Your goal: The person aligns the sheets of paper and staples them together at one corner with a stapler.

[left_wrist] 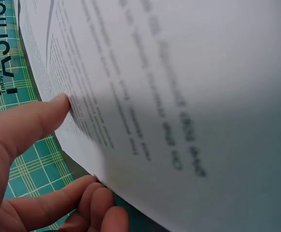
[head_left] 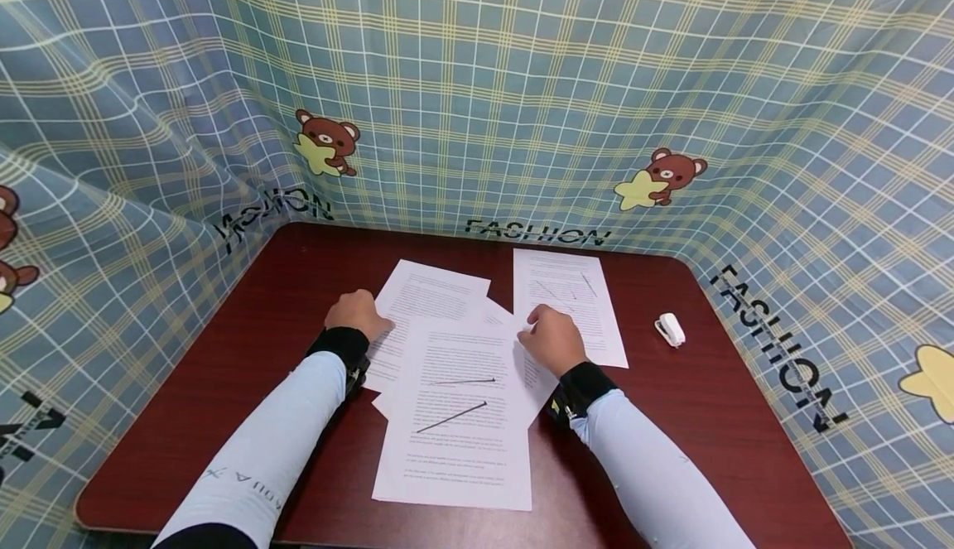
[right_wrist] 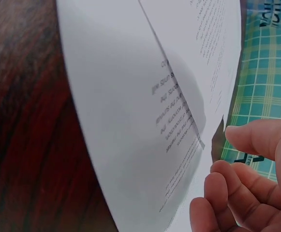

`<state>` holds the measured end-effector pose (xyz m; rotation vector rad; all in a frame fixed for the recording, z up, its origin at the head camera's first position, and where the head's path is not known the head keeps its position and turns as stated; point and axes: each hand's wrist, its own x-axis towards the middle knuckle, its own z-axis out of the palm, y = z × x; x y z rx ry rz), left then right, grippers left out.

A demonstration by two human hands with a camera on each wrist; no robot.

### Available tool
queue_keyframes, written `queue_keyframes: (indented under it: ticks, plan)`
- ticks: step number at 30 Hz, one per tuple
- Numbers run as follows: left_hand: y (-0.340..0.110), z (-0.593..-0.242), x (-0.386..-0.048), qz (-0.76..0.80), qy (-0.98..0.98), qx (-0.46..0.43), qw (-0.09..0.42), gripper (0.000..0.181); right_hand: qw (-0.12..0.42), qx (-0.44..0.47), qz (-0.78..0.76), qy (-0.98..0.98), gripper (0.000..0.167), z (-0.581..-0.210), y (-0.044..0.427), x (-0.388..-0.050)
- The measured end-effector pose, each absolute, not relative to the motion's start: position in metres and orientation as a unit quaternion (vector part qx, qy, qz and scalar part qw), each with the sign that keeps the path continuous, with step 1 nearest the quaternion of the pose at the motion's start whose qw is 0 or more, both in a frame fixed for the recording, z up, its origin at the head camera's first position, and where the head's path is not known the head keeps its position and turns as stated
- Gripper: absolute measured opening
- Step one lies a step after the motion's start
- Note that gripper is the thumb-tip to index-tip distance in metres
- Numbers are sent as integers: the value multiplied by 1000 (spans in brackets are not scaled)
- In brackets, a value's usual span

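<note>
Several printed sheets overlap mid-table in the head view. The front sheet (head_left: 458, 458) carries two dark slanting lines and lies over a tilted sheet (head_left: 538, 383) and a back-left sheet (head_left: 436, 288). At the left edge of the pile is my left hand (head_left: 356, 314); in the left wrist view its thumb touches paper (left_wrist: 130, 96) and its curled fingertips meet the edge, thumb and fingers apart. My right hand (head_left: 555, 340) is over the pile's right side, beside a separate printed sheet (head_left: 562, 272). Its fingers curl loosely, thumb apart, with nothing between them.
A small white stapler (head_left: 671, 329) lies on the right of the dark red table (head_left: 693, 433). Plaid cloth (head_left: 462, 118) with bear prints hangs behind and along both sides of the tabletop.
</note>
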<state>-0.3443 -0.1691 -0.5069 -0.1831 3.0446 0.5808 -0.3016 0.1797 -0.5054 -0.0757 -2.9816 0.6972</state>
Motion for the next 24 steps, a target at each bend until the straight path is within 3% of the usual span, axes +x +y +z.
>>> queue_keyframes:
  ticks: [17,24]
  plan:
    - [-167,-508,-341,219,972,-82,3,30,39,-32,218,-975,29,-504,187,-298]
    - [-174,-507,-337,267,957,-106,-46,20,34,-23,213,-976,28,-503,188,-299]
